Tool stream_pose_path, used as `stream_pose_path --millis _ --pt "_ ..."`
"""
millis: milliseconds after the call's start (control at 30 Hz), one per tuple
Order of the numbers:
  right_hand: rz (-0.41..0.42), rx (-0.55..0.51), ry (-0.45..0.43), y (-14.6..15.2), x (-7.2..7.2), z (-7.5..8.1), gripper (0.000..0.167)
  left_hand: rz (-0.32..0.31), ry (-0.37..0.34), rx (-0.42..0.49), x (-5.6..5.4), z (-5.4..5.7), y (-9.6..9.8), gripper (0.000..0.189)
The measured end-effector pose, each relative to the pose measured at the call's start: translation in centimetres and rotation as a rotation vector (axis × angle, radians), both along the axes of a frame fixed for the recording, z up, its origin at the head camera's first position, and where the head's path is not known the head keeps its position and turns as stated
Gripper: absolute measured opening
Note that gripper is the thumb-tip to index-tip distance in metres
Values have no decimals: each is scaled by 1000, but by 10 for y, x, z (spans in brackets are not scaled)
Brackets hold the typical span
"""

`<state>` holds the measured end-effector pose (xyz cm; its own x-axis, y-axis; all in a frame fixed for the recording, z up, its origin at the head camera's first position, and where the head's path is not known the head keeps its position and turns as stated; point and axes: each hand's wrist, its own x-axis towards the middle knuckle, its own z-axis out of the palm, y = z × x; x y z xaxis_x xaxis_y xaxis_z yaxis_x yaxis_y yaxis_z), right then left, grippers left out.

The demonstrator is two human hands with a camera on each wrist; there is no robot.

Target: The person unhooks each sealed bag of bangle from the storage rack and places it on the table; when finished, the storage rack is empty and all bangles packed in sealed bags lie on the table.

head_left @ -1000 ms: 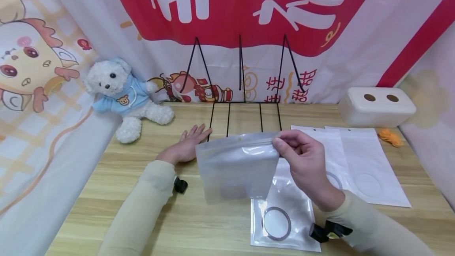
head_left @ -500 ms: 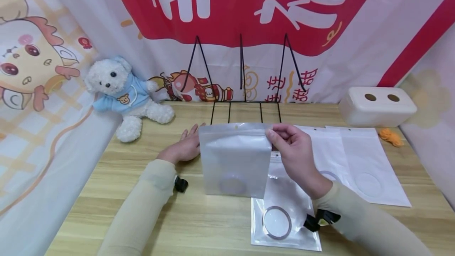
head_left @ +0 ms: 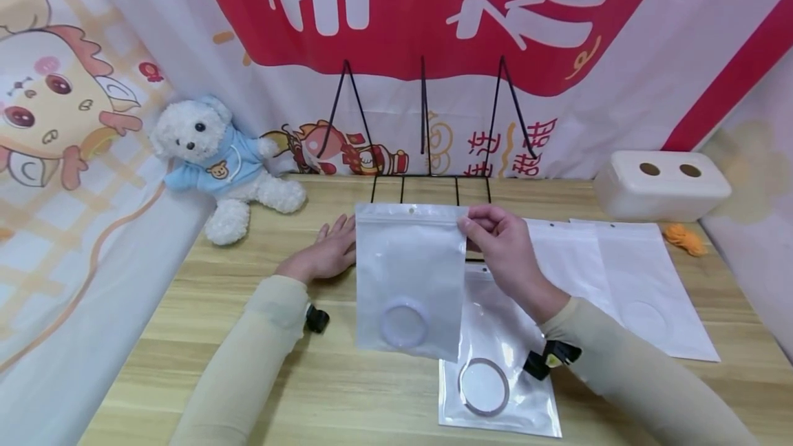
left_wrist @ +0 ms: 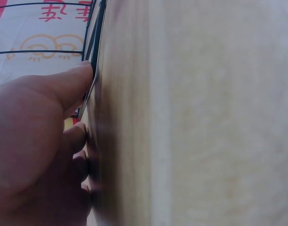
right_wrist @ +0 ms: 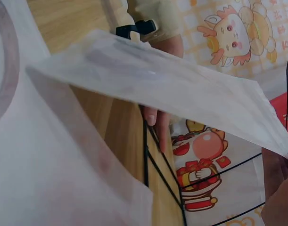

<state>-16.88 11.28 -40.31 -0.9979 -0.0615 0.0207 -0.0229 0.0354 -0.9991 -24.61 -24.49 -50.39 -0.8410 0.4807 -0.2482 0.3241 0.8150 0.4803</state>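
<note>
My right hand (head_left: 504,250) pinches the upper right corner of a translucent white zip bag (head_left: 409,260) with thumb and fingers. The bag hangs upright above the table, with a hang hole at its top and a round ring shape low on it. Behind it stands a black wire rack (head_left: 430,176), its front part hidden by the bag. My left hand (head_left: 325,253) rests palm down on the table at the rack's left side, fingers stretched out. In the left wrist view, the thumb (left_wrist: 75,80) lies against the black wire.
A silvery bag (head_left: 526,401) with a ring window lies on the wooden table (head_left: 322,391). More white bags (head_left: 638,267) lie to the right. A cream box (head_left: 663,191) with two holes, an orange bundle (head_left: 684,239) and a white plush dog (head_left: 226,164) stand around the back.
My right hand has moved left with the zip bag, which has swung from tilted to hanging nearly upright, facing me. The left hand has stayed in place.
</note>
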Motion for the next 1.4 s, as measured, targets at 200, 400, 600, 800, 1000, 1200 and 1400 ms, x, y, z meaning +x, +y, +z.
stream_pose_path --millis 200,400,600,800,1000,1200,1400 --pt "72 30 -107 0 -2 -15 17 6 6 9 3 4 2 62" --pt "144 66 -184 -2 0 -30 15 24 -14 -10 2 -1 1 68" --pt "198 157 -206 0 2 -40 15 11 -32 20 6 2 -1 68" --pt "272 234 -243 2 0 -51 13 13 -24 25 6 2 1 69" --pt "326 302 -244 4 0 -56 15 36 -32 5 6 2 4 69" --pt "418 397 -174 7 -2 -57 14 35 -39 2 6 5 5 69" --pt "432 558 -35 8 -6 -56 12 37 -32 -5 6 6 5 69"
